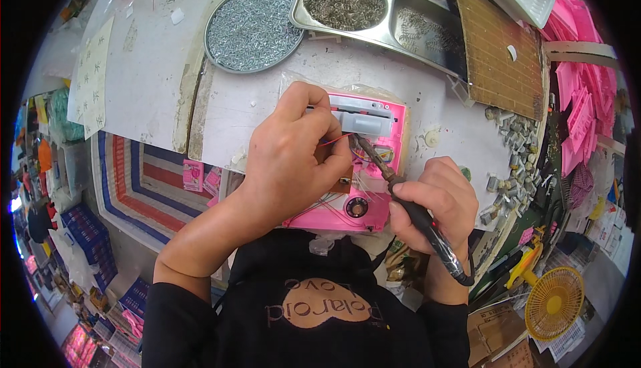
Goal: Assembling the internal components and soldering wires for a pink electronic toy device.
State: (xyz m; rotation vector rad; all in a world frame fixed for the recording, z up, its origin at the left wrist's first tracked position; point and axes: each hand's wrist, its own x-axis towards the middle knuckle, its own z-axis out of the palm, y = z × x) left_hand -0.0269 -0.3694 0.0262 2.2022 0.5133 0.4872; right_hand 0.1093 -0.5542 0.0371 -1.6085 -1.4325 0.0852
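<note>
The pink case (375,218) has its grey part (368,125) fitted, wires (337,140) loose; left fingers (338,166) seemingly pinch one, right fingers (427,196) grip a soldering iron (418,219).

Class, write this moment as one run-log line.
left hand: pinching red wire; right hand: holding soldering iron; iron tip: near wire, contact unclear; pink casing: open

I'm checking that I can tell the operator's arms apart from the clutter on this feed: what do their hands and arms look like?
The left hand and right hand show no gloves. The left sleeve and right sleeve are black and look plain, leaving part of each forearm bare. No watch shows on the left wrist.
</note>
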